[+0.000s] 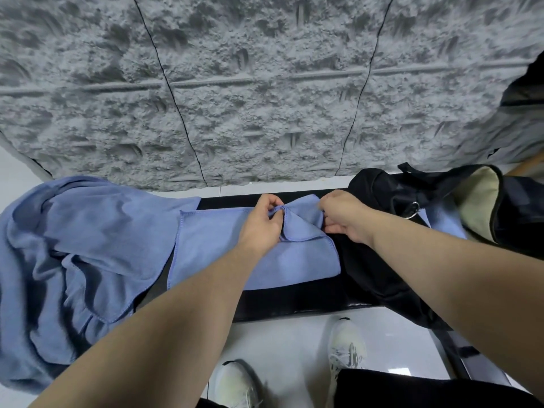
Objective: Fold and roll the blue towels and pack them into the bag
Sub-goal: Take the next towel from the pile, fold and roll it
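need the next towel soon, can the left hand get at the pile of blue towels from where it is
Probably yes. The pile of blue towels lies just to the left of the left hand, with nothing between them. But that hand now pinches the folded towel and would have to let go first.

Left hand (260,223) and right hand (346,219) pinch the folded blue towel (223,251).
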Demonstrator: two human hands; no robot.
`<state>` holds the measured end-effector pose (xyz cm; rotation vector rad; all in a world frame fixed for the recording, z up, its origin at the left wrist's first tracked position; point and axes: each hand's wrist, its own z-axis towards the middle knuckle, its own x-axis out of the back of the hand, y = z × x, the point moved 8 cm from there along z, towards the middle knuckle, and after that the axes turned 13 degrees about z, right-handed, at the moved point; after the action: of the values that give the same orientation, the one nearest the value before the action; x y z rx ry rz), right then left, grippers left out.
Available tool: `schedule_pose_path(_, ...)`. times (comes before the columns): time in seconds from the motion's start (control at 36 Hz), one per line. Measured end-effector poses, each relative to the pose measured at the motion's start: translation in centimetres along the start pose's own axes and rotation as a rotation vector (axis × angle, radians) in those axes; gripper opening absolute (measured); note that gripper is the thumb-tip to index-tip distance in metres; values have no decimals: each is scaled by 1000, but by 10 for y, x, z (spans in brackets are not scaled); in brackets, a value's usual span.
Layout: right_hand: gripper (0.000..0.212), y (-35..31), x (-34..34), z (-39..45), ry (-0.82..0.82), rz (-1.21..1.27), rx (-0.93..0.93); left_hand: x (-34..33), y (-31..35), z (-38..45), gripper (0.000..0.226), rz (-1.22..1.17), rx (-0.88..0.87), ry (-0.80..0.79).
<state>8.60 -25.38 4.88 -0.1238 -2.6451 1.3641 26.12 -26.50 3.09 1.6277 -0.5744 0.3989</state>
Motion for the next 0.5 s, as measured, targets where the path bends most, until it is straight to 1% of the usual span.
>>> schedule_pose_path(0.06,19,5,0,1,-17,31,-13,0,1,0,24,-5,6,-3)
schedule_pose_path(0.11,10,8,-1,-1,-30,54,-23,1,1,-1,25,-19,12,-7)
schedule_pose_path(0.14,14,8,-2,-1,-34,51,-19,1,2,-1,24,-26,13,-10)
schedule_pose_path(0.19,44,8,-2,1,-34,36,-7,1,2,-2,23,-30,14,-20)
schedule_pose_path(0.22,50,7,-4,0,-38,31,-1,1,3,-3,22,-35,13,-26)
schedule_pose_path(0.25,49,6,-6,0,-50,19,2,0,3,-3,22,-43,11,-32)
schedule_pose_path(0.33,23,5,-11,2,-90,-41,-34,0,4,-5,22,-76,14,-45)
schedule_pose_path(0.36,18,5,-12,1,-92,-58,-48,0,4,-5,22,-91,15,-45)
schedule_pose_path(0.5,7,-1,-18,-1,-119,-161,-49,3,7,-8,21,-146,11,-23)
